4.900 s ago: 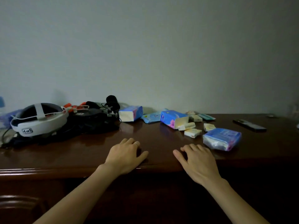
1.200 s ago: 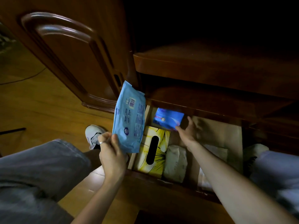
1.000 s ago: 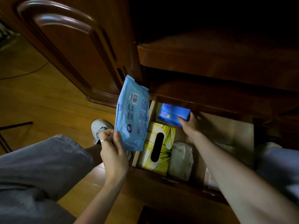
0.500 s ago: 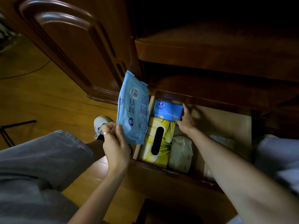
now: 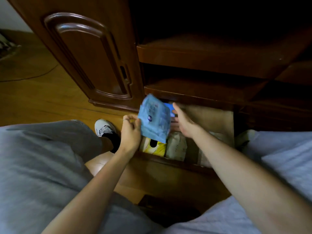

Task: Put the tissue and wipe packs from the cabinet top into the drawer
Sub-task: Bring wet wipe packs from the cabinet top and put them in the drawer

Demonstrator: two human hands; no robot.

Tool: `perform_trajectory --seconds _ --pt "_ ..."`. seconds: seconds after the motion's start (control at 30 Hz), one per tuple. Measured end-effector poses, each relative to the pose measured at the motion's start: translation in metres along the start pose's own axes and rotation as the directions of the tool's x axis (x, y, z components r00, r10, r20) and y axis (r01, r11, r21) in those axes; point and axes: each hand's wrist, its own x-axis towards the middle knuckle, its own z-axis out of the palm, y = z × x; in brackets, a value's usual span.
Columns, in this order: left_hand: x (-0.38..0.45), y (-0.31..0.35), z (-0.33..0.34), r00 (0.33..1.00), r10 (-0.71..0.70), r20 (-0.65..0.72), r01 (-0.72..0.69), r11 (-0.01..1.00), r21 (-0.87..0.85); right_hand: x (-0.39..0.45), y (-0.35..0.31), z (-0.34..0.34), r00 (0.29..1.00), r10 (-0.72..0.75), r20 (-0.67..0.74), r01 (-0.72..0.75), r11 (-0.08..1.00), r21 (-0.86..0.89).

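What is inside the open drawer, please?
In the drawer a yellow tissue box and a pale soft pack lie side by side. A dark blue pack shows at the back. The light blue wipe pack in the left hand covers the rest.

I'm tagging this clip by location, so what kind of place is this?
Probably a room in a home: a dark wooden cabinet stands on a wood floor, and its open drawer stores household tissue, including a yellow tissue box.

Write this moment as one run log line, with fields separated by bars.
left hand: holds light blue wipe pack over open drawer | right hand: open, empty | dark blue pack: in drawer
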Motion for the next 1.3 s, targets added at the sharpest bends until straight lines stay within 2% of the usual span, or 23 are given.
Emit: perform_trajectory --seconds 0.03,0.07,0.1,0.13,0.17,0.23,0.27,0.3,0.33,0.4,0.43,0.47,0.5,0.6,0.67,0.7,0.8,0.83,0.93,1.0,1.1,1.2,1.3 --pt "-0.002 0.002 0.002 0.993 -0.095 0.066 0.100 0.992 -0.079 -0.014 -0.004 -0.003 0.995 0.022 0.096 -0.025 0.999 0.029" --pt "-0.005 0.003 0.004 0.973 -0.182 0.145 0.205 0.965 -0.162 -0.024 -0.003 -0.006 0.993 0.025 0.115 -0.027 0.999 0.022" --pt "-0.009 0.003 0.008 0.946 -0.242 0.214 0.285 0.937 -0.201 -0.030 0.001 -0.010 0.998 0.017 0.067 -0.017 1.000 0.003" --pt "-0.012 0.003 0.013 0.927 -0.274 0.256 0.320 0.934 -0.161 -0.038 0.005 -0.014 0.999 0.013 -0.037 -0.013 1.000 -0.022" --pt "-0.015 0.000 0.019 0.920 -0.277 0.277 0.299 0.954 -0.037 -0.043 0.011 -0.020 0.990 -0.003 -0.143 -0.003 0.999 -0.043" --pt "-0.018 -0.003 0.032 0.933 -0.232 0.274 0.165 0.954 0.249 -0.052 0.023 -0.033 0.951 -0.095 -0.295 0.063 0.991 -0.114" --pt "-0.018 -0.003 0.038 0.939 -0.230 0.256 0.152 0.944 0.292 -0.057 0.026 -0.040 0.930 -0.153 -0.333 0.100 0.980 -0.172" --pt "-0.017 -0.001 0.046 0.929 -0.265 0.257 0.205 0.949 0.240 -0.061 0.028 -0.046 0.918 -0.224 -0.327 0.148 0.959 -0.242" --pt "-0.016 0.004 0.053 0.891 -0.344 0.296 0.324 0.939 0.116 -0.064 0.027 -0.050 0.918 -0.292 -0.268 0.209 0.932 -0.297" --pt "-0.015 0.011 0.065 0.745 -0.466 0.476 0.565 0.821 -0.081 -0.071 0.025 -0.050 0.938 -0.344 -0.041 0.316 0.900 -0.301" --pt "-0.014 0.009 0.070 0.717 -0.449 0.533 0.592 0.796 -0.125 -0.076 0.025 -0.046 0.945 -0.318 0.079 0.327 0.903 -0.278" --pt "-0.014 0.006 0.073 0.729 -0.425 0.537 0.586 0.792 -0.168 -0.079 0.026 -0.044 0.944 -0.289 0.158 0.322 0.910 -0.260" --pt "-0.014 0.002 0.076 0.759 -0.408 0.507 0.569 0.794 -0.213 -0.079 0.030 -0.043 0.943 -0.285 0.174 0.321 0.915 -0.243" --pt "-0.013 -0.009 0.083 0.847 -0.407 0.343 0.508 0.810 -0.294 -0.074 0.040 -0.053 0.934 -0.358 0.006 0.354 0.919 -0.172" --pt "-0.009 -0.011 0.089 0.850 -0.414 0.325 0.495 0.838 -0.228 -0.068 0.047 -0.070 0.932 -0.335 -0.136 0.304 0.929 -0.209" --pt "-0.007 -0.012 0.093 0.843 -0.411 0.347 0.493 0.848 -0.194 -0.067 0.050 -0.078 0.947 -0.286 -0.147 0.250 0.941 -0.227" --pt "-0.007 -0.015 0.102 0.835 -0.403 0.375 0.482 0.864 -0.144 -0.064 0.064 -0.091 0.997 -0.071 0.023 0.073 0.990 -0.122" --pt "-0.007 -0.019 0.106 0.846 -0.398 0.355 0.469 0.872 -0.139 -0.062 0.069 -0.092 0.997 -0.066 0.034 0.069 0.993 -0.098" --pt "-0.002 -0.031 0.112 0.889 -0.411 0.200 0.435 0.895 -0.095 -0.053 0.071 -0.097 0.976 -0.098 -0.196 0.084 0.993 -0.078" --pt "0.005 -0.040 0.110 0.890 -0.437 0.126 0.447 0.892 -0.062 -0.047 0.068 -0.105 0.963 0.008 -0.270 -0.004 1.000 0.014" --pt "0.010 -0.047 0.107 0.871 -0.467 0.154 0.477 0.878 -0.039 -0.035 0.065 -0.118 0.930 0.133 -0.343 -0.079 0.983 0.167" --pt "0.007 -0.043 0.106 0.875 -0.430 0.222 0.446 0.895 -0.026 -0.012 0.055 -0.126 0.873 0.148 -0.464 -0.054 0.976 0.209" --pt "0.001 -0.041 0.102 0.881 -0.381 0.282 0.409 0.911 -0.049 0.014 0.046 -0.125 0.878 0.231 -0.419 -0.038 0.907 0.419"
